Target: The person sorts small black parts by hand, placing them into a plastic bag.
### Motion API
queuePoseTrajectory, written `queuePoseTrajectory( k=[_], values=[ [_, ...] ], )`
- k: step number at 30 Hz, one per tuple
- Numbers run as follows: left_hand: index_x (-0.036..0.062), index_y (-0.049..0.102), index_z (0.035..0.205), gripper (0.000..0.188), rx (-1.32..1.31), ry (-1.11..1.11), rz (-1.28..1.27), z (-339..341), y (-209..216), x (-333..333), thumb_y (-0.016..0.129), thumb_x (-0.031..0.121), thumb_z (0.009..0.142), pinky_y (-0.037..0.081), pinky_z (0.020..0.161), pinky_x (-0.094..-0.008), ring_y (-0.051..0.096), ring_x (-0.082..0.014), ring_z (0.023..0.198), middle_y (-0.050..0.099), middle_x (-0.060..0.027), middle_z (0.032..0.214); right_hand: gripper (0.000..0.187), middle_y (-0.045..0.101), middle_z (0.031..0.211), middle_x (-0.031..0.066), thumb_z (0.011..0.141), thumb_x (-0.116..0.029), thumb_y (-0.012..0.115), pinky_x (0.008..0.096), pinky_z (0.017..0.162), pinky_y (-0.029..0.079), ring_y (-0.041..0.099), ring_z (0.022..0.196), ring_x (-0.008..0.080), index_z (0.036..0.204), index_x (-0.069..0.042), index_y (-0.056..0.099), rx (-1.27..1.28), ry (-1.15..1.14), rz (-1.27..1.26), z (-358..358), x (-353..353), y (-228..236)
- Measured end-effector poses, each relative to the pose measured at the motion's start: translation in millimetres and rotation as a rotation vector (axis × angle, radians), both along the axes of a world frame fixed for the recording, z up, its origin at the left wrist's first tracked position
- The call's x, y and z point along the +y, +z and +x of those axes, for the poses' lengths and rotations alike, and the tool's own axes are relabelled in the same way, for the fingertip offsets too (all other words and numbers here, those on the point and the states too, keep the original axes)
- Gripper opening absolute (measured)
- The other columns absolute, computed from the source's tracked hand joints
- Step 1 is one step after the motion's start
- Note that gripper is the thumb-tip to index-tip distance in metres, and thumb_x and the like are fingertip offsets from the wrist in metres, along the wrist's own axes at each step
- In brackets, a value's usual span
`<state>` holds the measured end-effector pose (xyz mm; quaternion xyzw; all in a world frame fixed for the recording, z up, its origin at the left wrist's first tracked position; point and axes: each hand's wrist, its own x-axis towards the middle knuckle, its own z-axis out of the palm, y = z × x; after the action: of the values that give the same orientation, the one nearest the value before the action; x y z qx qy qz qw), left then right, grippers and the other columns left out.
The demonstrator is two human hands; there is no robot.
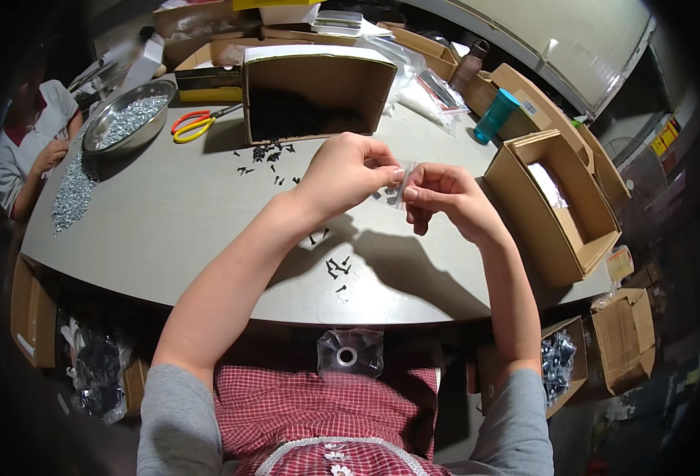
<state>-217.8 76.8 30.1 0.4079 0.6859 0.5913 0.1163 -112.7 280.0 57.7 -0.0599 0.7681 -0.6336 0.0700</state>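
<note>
Over the middle of the table, my left hand [351,173] and my right hand [450,196] pinch a small clear plastic bag [392,190] between them. A few dark small pieces show inside it. The left thumb and fingers close on its left side, the right ones on its right edge. Loose black screws [337,268] lie on the table below my hands. Another scatter of black screws [267,152] spreads before an open cardboard box [318,57], tipped toward me, whose inside is dark.
Red-and-yellow-handled scissors [193,125] lie left of the box. Silvery screws fill a metal bowl [156,119] and spill beside it, near another person [40,151]. At right stand an open cardboard box [560,214] and a teal cup [496,116]. A tape roll [347,356] hangs at the table's front edge.
</note>
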Motion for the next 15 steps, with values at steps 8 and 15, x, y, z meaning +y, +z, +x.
queuePoseTrajectory(
  k=[8,15],
  values=[
    [0.0046,0.068,0.082,0.013,0.998,0.564,0.144,2,5,1,0.079,0.012,0.084,0.052,0.076,-0.0386,0.065,-0.0255,0.087,0.071,-0.0074,0.085,0.026,0.061,0.076,-0.0029,0.098,-0.021,0.075,0.0218,0.052,0.036,0.049,0.063,0.0032,0.082,-0.008,0.059,0.166,-0.135,-0.012,-3,5,-31],
    [0.0009,0.072,0.087,0.020,0.344,0.136,-0.185,22,0,7,0.074,0.020,0.094,0.050,0.066,-0.0326,0.066,-0.0175,0.072,0.072,-0.0085,0.077,0.013,0.068,0.086,0.0001,0.097,-0.010,0.074,0.0210,0.063,0.042,0.056,0.075,0.0031,0.089,-0.004,0.066,0.196,-0.087,-0.128,11,-9,-32]
  ],
)
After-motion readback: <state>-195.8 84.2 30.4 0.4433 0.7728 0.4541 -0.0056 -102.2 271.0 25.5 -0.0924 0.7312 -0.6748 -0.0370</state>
